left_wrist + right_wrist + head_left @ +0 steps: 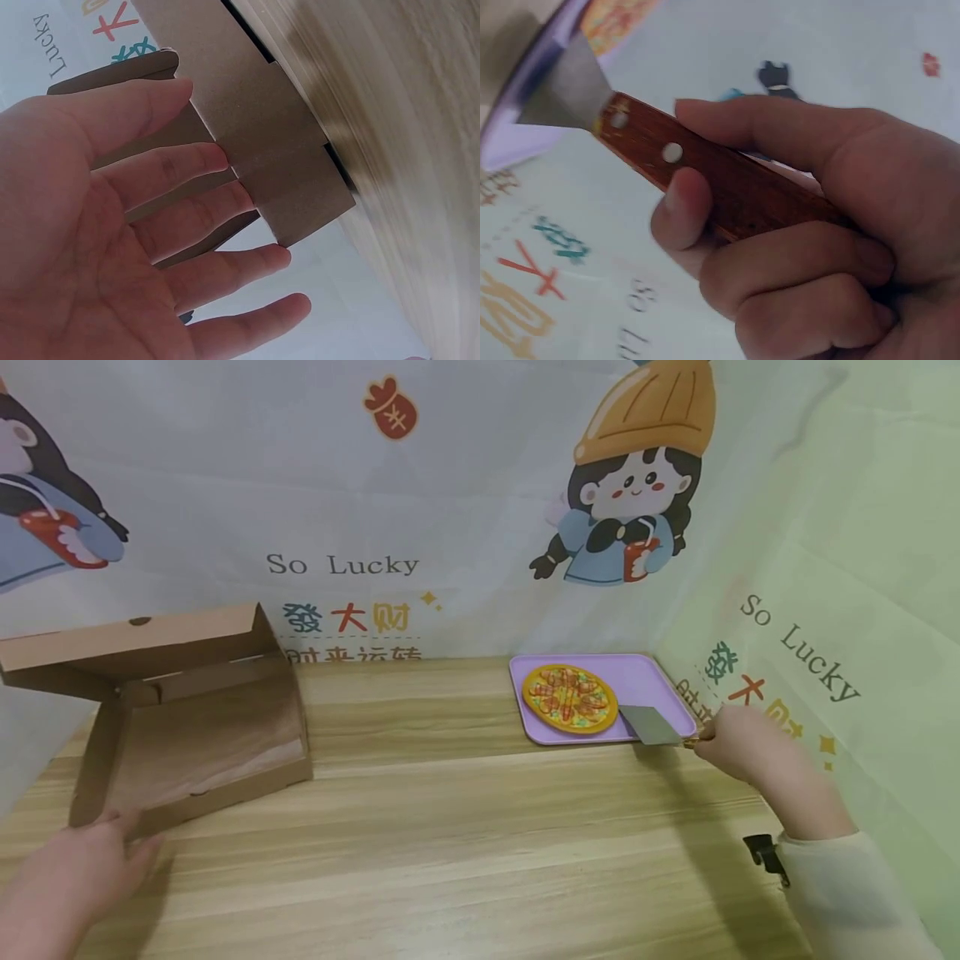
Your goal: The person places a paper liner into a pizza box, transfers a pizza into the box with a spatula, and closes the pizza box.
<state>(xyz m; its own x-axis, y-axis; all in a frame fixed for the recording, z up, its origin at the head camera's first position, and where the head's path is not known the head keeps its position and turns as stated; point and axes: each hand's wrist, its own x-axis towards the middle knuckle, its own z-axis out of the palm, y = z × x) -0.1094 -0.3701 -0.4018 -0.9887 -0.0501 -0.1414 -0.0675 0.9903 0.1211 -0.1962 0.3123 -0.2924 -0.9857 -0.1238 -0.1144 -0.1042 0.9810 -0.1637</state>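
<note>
My right hand [738,743] grips the wooden handle [727,180] of a metal spatula [651,725], fingers curled round it in the right wrist view. The spatula's flat blade lies over the front of a pink tray [637,672], its tip close beside a toy pizza [570,699]. That round pizza has a yellow crust and sits at the tray's left side. At the near left corner of an open cardboard pizza box [217,722] is my left hand [86,868]. Its fingers stretch out over the box wall [277,165] in the left wrist view; whether they press it cannot be told.
The box lid [135,631] stands raised at the back, tilted toward the front. Wood-grain table surface [420,793] lies between box and tray. A printed cloth [465,502] hangs behind, and another wall of it [862,577] rises close to the right arm.
</note>
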